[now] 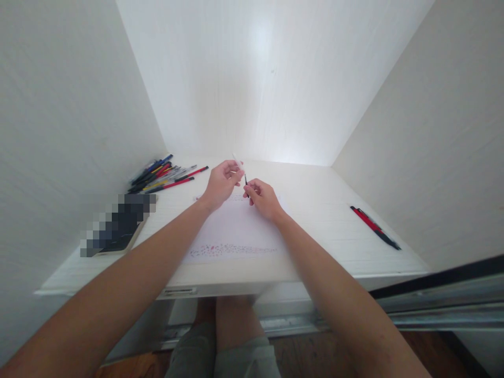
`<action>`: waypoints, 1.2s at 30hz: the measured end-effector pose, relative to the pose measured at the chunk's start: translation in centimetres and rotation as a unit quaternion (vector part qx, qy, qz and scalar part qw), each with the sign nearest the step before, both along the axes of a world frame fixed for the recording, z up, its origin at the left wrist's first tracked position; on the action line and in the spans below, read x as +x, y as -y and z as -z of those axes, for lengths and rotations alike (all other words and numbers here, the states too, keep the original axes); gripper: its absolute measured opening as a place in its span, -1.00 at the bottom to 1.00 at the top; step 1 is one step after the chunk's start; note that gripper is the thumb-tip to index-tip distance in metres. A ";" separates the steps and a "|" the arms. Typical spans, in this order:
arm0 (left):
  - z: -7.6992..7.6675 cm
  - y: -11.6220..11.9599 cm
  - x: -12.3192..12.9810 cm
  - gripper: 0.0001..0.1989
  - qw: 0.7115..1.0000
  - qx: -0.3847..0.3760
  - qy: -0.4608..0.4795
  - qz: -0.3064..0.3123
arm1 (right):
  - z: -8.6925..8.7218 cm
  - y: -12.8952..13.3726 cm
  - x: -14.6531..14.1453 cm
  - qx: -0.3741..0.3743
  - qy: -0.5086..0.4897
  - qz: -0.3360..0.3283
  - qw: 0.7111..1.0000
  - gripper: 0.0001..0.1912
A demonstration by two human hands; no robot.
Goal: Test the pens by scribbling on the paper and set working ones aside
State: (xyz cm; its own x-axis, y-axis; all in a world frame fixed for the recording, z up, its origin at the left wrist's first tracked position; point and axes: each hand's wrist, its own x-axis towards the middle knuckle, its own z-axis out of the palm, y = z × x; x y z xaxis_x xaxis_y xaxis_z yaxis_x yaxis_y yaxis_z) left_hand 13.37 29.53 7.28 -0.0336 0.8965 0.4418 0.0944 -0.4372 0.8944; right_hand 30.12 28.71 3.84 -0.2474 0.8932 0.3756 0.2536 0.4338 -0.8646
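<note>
Over the far part of a white paper sheet (236, 223), both my hands hold a slim pen. My left hand (223, 184) pinches its pale, see-through barrel (237, 160), which slants up past the fingertips. Just to the right and nearer to me, my right hand (262, 198) is closed on the pen's dark lower part (246, 181). I cannot tell whether the two parts are joined or separate. Small dark and reddish marks run along the sheet's near edge, and more show near its far edge, partly behind my hands.
Several pens (161, 176) in black, red, blue, yellow and clear lie heaped at the back left. A dark phone-like device (126, 223), partly pixelated, lies in front of them. Red-and-black pens (374, 227) rest at the right. Pale panels (260, 79) enclose the white desk (315, 226).
</note>
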 end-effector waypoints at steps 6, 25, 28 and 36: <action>-0.1 0.1 -0.1 -0.87 0.997 0.040 -0.066 0.015 | 0.2 -0.2 0.0 0.009 0.001 -0.002 1.000 -0.79; 1.8 -0.4 -1.1 -0.57 0.953 0.093 -0.279 0.072 | -0.1 -0.1 0.2 -0.022 -0.020 -0.011 1.000 -0.68; 1.8 -0.3 -1.3 -0.53 0.949 0.101 -0.286 0.082 | -0.7 0.3 0.2 -0.042 -0.029 -0.019 0.999 -0.60; 0.8 0.4 -1.3 -0.42 0.947 0.078 -0.299 0.088 | -1.1 0.5 0.3 -0.010 -0.035 -0.011 0.999 -0.68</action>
State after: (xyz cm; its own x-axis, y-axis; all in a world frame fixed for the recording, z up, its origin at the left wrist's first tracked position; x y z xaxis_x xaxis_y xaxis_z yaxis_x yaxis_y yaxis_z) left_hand 12.05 29.13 6.46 0.4086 0.7868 0.4625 0.4761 -0.6161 0.6275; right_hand 30.39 28.22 4.90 -0.2399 0.8953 0.3753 0.1821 0.4212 -0.8885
